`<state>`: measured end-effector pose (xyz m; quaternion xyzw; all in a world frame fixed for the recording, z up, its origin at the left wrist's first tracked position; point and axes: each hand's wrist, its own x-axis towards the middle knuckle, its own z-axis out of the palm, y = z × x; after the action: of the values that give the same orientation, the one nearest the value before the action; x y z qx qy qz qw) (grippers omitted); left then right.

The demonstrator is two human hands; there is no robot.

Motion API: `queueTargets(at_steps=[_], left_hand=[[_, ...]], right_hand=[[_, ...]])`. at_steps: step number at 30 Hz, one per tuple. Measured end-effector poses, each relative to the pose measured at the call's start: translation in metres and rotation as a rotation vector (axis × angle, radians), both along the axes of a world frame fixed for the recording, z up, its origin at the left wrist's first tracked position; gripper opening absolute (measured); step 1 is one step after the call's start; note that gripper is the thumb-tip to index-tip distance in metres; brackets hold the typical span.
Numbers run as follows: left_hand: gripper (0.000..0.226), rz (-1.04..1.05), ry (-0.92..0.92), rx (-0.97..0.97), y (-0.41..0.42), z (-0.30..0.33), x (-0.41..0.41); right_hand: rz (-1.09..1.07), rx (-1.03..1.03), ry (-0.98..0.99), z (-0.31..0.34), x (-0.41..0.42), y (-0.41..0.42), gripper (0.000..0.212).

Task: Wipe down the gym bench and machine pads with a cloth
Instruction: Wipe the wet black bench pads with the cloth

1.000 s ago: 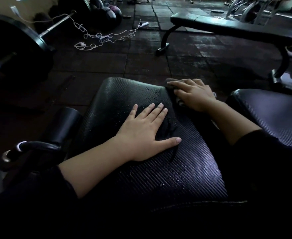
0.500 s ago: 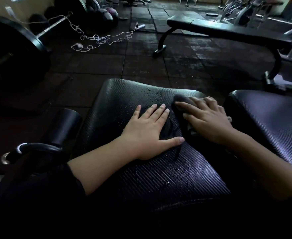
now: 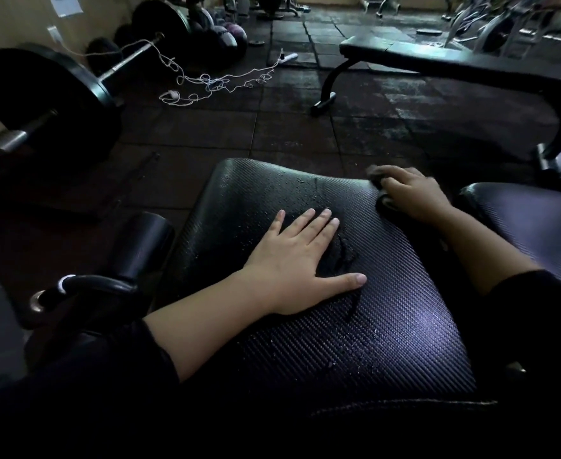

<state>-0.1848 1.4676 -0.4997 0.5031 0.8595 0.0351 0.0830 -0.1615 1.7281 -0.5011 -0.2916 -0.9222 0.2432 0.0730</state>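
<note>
Left hand point(image 3: 297, 260) flat on textured black pad point(image 3: 355, 326), fingers straight and spread, nothing in grip; water droplets on pad around it; right hand point(image 3: 411, 193) at pad's far right corner, fingers curled over dark cloth point(image 3: 376, 172), cloth pressed on pad edge, mostly hidden under hand; second pad point(image 3: 537, 223) just right; roller pad point(image 3: 140, 246) left; beyond: flat bench point(image 3: 454, 64), barbell plate point(image 3: 43, 94), tangled white cord point(image 3: 212, 82) on floor tiles.

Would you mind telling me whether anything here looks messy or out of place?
A tangled white cord sprawls loose across the floor tiles beside the barbell. Water droplets still bead on the seat pad.
</note>
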Motion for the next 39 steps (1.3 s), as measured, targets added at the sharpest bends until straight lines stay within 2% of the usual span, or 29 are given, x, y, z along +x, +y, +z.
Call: queueTargets(at_steps=[2, 4, 6, 8, 11, 13, 15, 17, 19, 26, 30, 33, 35, 37, 39], left_hand=[[0.095, -0.019, -0.034, 0.0, -0.001, 0.002, -0.003], [0.09, -0.028, -0.1, 0.052, -0.004, 0.007, -0.009], [0.081, -0.001, -0.129, 0.153, -0.012, 0.014, -0.018], [0.073, 0.042, -0.068, 0.204, -0.027, 0.018, -0.031], [0.069, 0.131, 0.011, 0.143, -0.054, 0.017, -0.051], [0.069, 0.198, -0.048, 0.11, -0.07, 0.013, -0.059], [0.07, 0.221, -0.115, 0.11, -0.078, 0.007, -0.061], [0.068, 0.235, -0.153, 0.157, -0.079, 0.001, -0.059], [0.066, 0.249, -0.157, 0.2, -0.078, -0.003, -0.058], [0.073, 0.263, -0.126, 0.231, -0.077, -0.008, -0.06], [0.074, 0.317, -0.142, 0.241, -0.077, -0.011, -0.064], [0.074, 0.323, -0.143, 0.233, -0.077, -0.011, -0.064], [0.074, 0.322, -0.144, 0.234, -0.076, -0.011, -0.063], [0.074, 0.323, -0.144, 0.234, -0.076, -0.011, -0.063], [0.075, 0.324, -0.138, 0.232, -0.076, -0.011, -0.062]], right_hand=[[-0.027, -0.102, 0.105, -0.01, 0.02, 0.011, 0.061], [-0.035, -0.107, 0.152, -0.008, 0.037, 0.011, 0.058], [-0.04, 0.013, 0.173, 0.0, 0.042, -0.001, 0.042], [0.042, 0.177, 0.225, 0.009, 0.036, -0.021, 0.04], [0.223, 0.267, 0.294, 0.017, 0.01, -0.058, 0.041], [0.286, 0.287, 0.236, 0.018, -0.013, -0.078, 0.044], [0.294, 0.357, 0.088, 0.016, -0.031, -0.09, 0.047], [0.288, 0.425, -0.049, 0.009, -0.043, -0.091, 0.05], [0.286, 0.392, -0.099, 0.004, -0.046, -0.088, 0.051], [0.319, 0.381, -0.139, 0.01, -0.08, -0.112, 0.049], [0.495, 0.408, -0.112, 0.008, -0.077, -0.141, 0.048], [0.707, 0.454, -0.02, 0.002, -0.041, -0.126, 0.05], [0.816, 0.399, -0.005, 0.005, -0.023, -0.106, 0.051], [0.804, 0.365, -0.009, 0.007, -0.024, -0.086, 0.048], [0.68, 0.376, -0.015, 0.007, -0.039, -0.072, 0.044]])
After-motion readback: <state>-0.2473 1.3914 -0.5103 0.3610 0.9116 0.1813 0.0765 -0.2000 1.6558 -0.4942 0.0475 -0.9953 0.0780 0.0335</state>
